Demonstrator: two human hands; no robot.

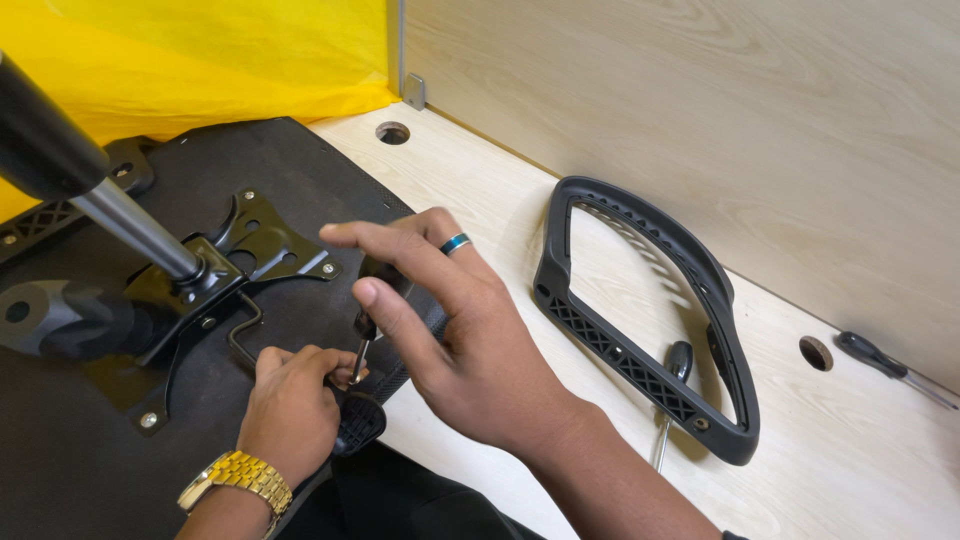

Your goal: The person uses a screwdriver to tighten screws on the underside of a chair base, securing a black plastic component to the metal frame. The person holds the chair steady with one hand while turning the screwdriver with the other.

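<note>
Black dominates the left of the pale wooden table (470,190): an upturned chair seat (70,470) lies there with its underside up, covering the table's left part and overhanging the near edge. No package, label or sign can be made out; a yellow plastic sheet (200,50) hangs behind the seat at the far left corner. A black metal plate (265,245) is bolted to the seat, and a chrome column (130,225) rises from it toward the upper left. A screwdriver (362,345) stands near the seat's right edge, between the two hands, its tip pointing down. The left hand (295,410), with a gold watch (235,478) on the wrist, is closed, with its fingertips around the lower shaft of the screwdriver. The right hand (460,330), wearing a blue ring (455,243), rests half open on the handle, index finger and thumb extended. To the right, well apart from the hands, a black armrest frame (640,340) lies flat on the table, with a second screwdriver (672,385) partly under it and a third screwdriver (890,368) near the back wall.
</note>
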